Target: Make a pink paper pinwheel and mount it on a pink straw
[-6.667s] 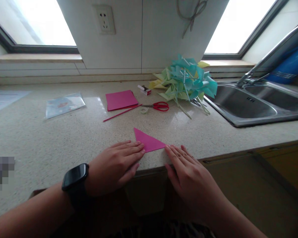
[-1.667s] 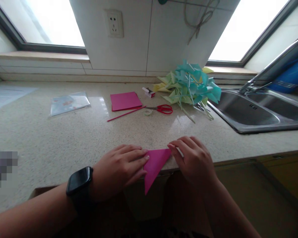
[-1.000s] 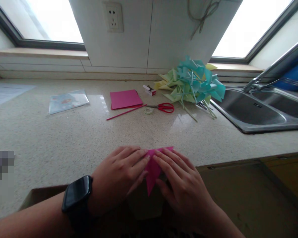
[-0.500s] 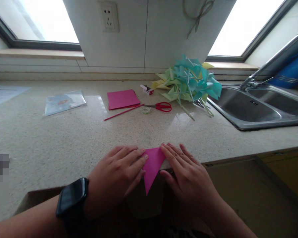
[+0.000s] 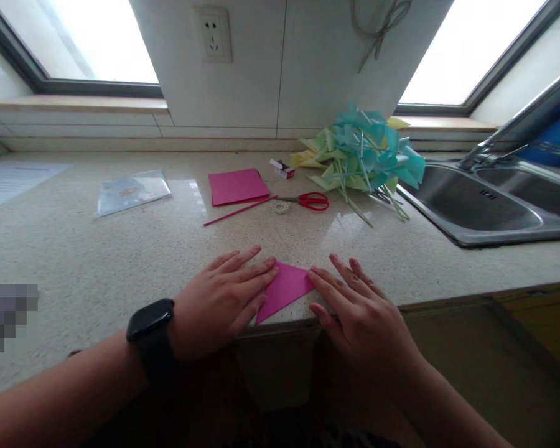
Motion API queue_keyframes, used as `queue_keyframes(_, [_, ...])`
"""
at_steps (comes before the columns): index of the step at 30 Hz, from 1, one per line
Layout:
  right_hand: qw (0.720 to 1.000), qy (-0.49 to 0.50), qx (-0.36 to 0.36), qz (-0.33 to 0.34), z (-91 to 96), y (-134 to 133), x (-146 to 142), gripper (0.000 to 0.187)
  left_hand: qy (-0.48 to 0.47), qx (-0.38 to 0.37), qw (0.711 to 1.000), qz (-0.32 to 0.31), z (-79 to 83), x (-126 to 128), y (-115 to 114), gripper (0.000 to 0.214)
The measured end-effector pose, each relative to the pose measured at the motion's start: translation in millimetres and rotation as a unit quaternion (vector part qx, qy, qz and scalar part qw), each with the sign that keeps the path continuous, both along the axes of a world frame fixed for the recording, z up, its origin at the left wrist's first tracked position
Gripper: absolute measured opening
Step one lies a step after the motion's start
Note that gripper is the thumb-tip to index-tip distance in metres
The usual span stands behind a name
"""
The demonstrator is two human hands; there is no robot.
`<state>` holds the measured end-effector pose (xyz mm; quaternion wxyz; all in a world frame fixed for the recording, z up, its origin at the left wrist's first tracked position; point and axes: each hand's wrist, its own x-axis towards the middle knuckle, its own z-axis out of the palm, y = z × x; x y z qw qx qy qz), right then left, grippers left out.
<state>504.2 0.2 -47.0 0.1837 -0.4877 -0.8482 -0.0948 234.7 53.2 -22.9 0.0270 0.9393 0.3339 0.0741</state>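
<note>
A folded pink paper triangle (image 5: 285, 289) lies flat on the speckled counter (image 5: 121, 255) right at its front edge. My left hand (image 5: 219, 298), with a black watch on the wrist, rests flat with fingers stretched out and fingertips on the triangle's left side. My right hand (image 5: 354, 308) lies flat too, fingers spread, its fingertips touching the triangle's right corner. Neither hand grips anything.
Farther back lie a stack of pink paper squares (image 5: 238, 186), a pink stick (image 5: 239, 211), red scissors (image 5: 308, 201), a small tape roll (image 5: 280, 207), a small box (image 5: 282, 168) and a heap of teal and yellow paper pinwheels (image 5: 361, 155). A steel sink (image 5: 485, 205) sits at right, a plastic sleeve (image 5: 130, 191) at left.
The pink triangle, which hung over the counter edge, now lies fully on the counter. Both hands have slid forward with it and flattened out.
</note>
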Motion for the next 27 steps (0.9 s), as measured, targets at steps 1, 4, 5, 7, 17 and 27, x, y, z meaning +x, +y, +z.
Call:
queue_keyframes(1, [1.000, 0.001, 0.004, 0.002, 0.1, 1, 0, 0.041, -0.003, -0.011, 1.000, 0.002, 0.1, -1, 1, 0.047])
queue_keyframes(4, [1.000, 0.002, 0.012, 0.000, -2.0, 3, 0, 0.040, -0.013, -0.034, 0.999, 0.005, 1.1, -3, 2, 0.049])
queue_keyframes(5, [1.000, 0.001, 0.012, -0.001, -3.3, 3, 0, 0.041, -0.012, -0.040, 0.999, 0.004, 1.8, -4, 2, 0.050])
queue_keyframes(7, [1.000, 0.001, 0.012, -0.002, -6.1, 4, 1, 0.042, -0.003, -0.050, 0.999, -0.001, 3.6, -5, 3, 0.055])
queue_keyframes(17, [1.000, 0.000, 0.011, 0.011, -10.1, 4, 6, 0.044, 0.073, -0.080, 0.994, -0.028, 7.5, -11, 8, 0.070])
queue_keyframes(27, [1.000, 0.006, 0.016, 0.009, -6.7, 3, 4, 0.041, 0.060, -0.071, 0.995, -0.044, 2.4, -14, 8, 0.069])
